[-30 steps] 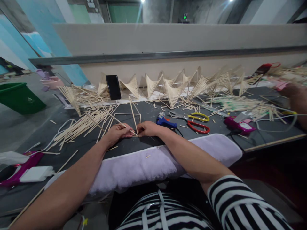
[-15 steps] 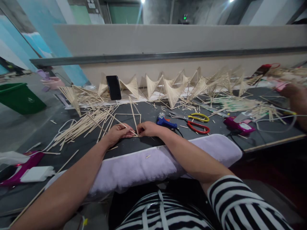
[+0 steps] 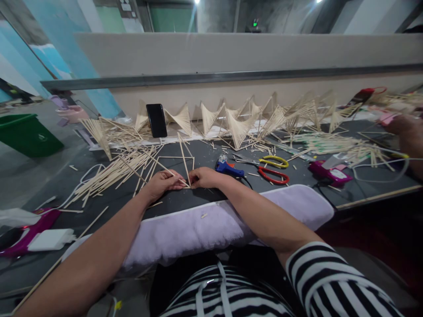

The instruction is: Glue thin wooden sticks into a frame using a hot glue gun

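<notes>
My left hand (image 3: 161, 182) and my right hand (image 3: 205, 177) meet at the near corner of a thin wooden stick frame (image 3: 183, 161) that lies on the dark table (image 3: 185, 200). Both hands pinch the sticks where they join, fingertips almost touching. One stick rises from the joint toward the back. Both forearms rest on a lilac padded cushion (image 3: 291, 204) along the table's front edge. A blue glue gun (image 3: 228, 168) lies just right of my right hand.
Loose sticks (image 3: 112, 171) are heaped at the left. Finished fan-shaped stick pieces (image 3: 238, 121) line the back wall beside a black phone (image 3: 156, 119). Yellow scissors (image 3: 273, 161), red scissors (image 3: 273, 175) and a magenta glue gun (image 3: 328, 172) lie right. Another person's arm (image 3: 408, 134) shows at far right.
</notes>
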`<state>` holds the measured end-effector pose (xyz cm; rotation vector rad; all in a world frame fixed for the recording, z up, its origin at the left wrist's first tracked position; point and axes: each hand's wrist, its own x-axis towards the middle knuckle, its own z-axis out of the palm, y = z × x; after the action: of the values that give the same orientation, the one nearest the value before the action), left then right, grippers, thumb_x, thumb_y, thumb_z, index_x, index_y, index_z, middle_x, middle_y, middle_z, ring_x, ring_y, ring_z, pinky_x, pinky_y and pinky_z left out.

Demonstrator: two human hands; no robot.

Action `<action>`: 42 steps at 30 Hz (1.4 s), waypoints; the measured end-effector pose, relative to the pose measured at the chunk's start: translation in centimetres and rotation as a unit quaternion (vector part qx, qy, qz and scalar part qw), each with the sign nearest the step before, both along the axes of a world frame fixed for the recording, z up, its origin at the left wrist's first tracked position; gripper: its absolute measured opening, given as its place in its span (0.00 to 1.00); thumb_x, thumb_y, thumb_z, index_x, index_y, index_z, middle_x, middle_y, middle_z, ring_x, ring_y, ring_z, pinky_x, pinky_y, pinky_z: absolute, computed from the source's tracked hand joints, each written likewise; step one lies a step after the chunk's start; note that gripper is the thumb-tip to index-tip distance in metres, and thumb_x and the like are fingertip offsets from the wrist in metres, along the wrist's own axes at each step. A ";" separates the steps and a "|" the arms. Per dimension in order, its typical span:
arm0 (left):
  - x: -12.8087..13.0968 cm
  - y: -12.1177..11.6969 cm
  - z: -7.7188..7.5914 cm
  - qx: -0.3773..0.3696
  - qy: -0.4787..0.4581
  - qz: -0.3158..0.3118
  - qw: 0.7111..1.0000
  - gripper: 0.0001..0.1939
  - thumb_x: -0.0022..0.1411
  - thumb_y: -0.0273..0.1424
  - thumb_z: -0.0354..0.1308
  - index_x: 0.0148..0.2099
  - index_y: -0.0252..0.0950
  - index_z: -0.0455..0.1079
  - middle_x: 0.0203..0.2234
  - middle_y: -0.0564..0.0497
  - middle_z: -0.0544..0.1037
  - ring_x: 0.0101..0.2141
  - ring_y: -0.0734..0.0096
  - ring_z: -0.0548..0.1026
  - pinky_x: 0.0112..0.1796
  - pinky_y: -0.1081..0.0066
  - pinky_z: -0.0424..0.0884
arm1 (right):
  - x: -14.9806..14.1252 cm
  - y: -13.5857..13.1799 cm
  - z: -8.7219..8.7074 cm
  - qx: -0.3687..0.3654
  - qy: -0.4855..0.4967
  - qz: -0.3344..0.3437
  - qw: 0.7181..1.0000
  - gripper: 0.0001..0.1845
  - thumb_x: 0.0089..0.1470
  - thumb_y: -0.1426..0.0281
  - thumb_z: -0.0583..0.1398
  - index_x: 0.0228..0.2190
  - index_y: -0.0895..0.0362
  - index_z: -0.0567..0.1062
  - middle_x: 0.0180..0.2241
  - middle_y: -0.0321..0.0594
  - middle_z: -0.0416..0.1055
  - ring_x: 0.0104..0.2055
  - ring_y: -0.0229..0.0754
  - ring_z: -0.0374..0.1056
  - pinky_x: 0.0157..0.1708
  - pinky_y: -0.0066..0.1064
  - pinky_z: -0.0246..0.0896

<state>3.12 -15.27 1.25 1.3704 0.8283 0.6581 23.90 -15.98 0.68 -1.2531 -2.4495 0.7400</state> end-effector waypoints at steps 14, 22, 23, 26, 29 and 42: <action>0.0 -0.1 0.1 0.000 0.001 0.000 1.000 0.14 0.49 0.37 0.60 0.35 0.31 0.68 0.29 0.46 0.77 0.32 0.66 0.76 0.38 0.64 0.73 | 0.1 -0.1 0.0 0.009 -0.001 -0.001 1.000 0.10 0.40 0.67 0.61 0.29 0.56 0.73 0.24 0.30 0.68 0.25 0.31 0.61 0.23 0.21 0.46; -0.1 0.1 -0.1 -0.007 -0.010 -0.013 1.000 0.13 0.51 0.35 0.59 0.35 0.31 0.67 0.29 0.46 0.78 0.32 0.68 0.76 0.38 0.68 0.72 | 0.0 0.0 0.0 0.000 -0.003 -0.003 1.000 0.11 0.40 0.67 0.61 0.30 0.57 0.74 0.25 0.30 0.69 0.25 0.31 0.60 0.24 0.21 0.46; -0.2 0.1 -0.1 -0.008 -0.012 -0.014 1.000 0.13 0.51 0.35 0.59 0.36 0.31 0.67 0.29 0.46 0.78 0.32 0.68 0.76 0.38 0.68 0.72 | 0.0 0.0 0.0 0.001 -0.003 -0.002 1.000 0.11 0.40 0.67 0.61 0.30 0.57 0.74 0.25 0.30 0.69 0.25 0.31 0.60 0.24 0.21 0.46; -0.2 0.1 -0.1 -0.011 -0.015 -0.012 1.000 0.13 0.50 0.35 0.60 0.36 0.31 0.67 0.29 0.46 0.78 0.32 0.68 0.76 0.37 0.68 0.72 | 0.0 0.1 -0.1 0.006 -0.002 0.002 1.000 0.11 0.40 0.66 0.61 0.30 0.57 0.73 0.24 0.30 0.68 0.25 0.31 0.60 0.24 0.21 0.46; -0.2 0.1 0.0 -0.011 -0.016 -0.014 1.000 0.13 0.50 0.36 0.60 0.35 0.31 0.67 0.29 0.46 0.78 0.32 0.68 0.76 0.37 0.68 0.72 | 0.0 0.1 -0.2 0.008 0.002 0.005 1.000 0.11 0.40 0.66 0.61 0.30 0.57 0.73 0.23 0.30 0.67 0.25 0.31 0.60 0.24 0.21 0.46; -0.2 -0.2 0.2 -0.009 -0.009 -0.012 1.000 0.13 0.52 0.35 0.59 0.35 0.31 0.66 0.29 0.46 0.77 0.32 0.69 0.76 0.36 0.70 0.71 | -0.2 -0.7 0.9 -0.005 -0.006 -0.001 1.000 0.10 0.41 0.68 0.61 0.29 0.58 0.73 0.23 0.30 0.66 0.24 0.31 0.59 0.23 0.21 0.47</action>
<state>2.93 -15.45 1.46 1.3549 0.8001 0.6422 23.65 -16.72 1.63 -1.2668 -2.4574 0.7471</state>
